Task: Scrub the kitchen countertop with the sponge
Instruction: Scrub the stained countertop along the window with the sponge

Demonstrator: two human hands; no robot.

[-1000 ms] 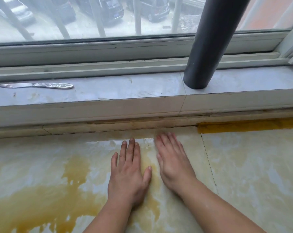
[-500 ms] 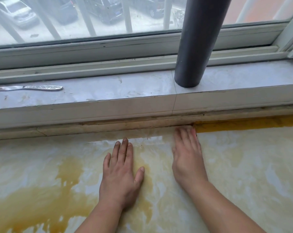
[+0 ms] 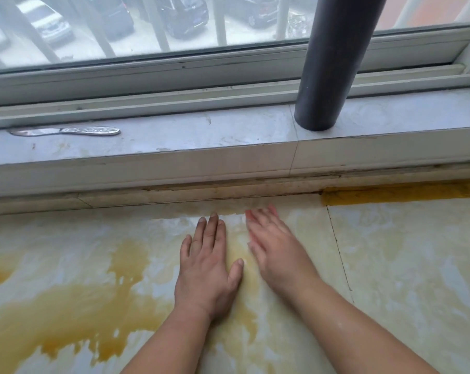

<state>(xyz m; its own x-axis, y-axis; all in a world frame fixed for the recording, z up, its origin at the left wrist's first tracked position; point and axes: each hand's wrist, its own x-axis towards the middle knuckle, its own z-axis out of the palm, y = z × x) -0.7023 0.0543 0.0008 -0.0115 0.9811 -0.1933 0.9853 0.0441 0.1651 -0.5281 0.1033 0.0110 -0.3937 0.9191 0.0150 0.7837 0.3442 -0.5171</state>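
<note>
Both hands flat, palms down, on the countertop (image 3: 403,265), near its back edge. Left hand (image 3: 208,263) sharp, fingers straight and together, thumb out toward the right hand (image 3: 275,248). Right hand motion-blurred, fingers extended, fingertips almost at the back edge; just beside the left, narrow gap between them. Countertop is pale marble-look, wet yellow-brown stain (image 3: 74,314) spread over the left and centre, a brighter yellow strip (image 3: 401,192) along the back edge at right. Seam line (image 3: 339,247) right of the hands. On the window sill (image 3: 201,136) above: a metal butter knife (image 3: 66,130) lying flat at left, a dark grey pipe (image 3: 328,76) standing at right. Parked cars (image 3: 182,14) outside the window.
</note>
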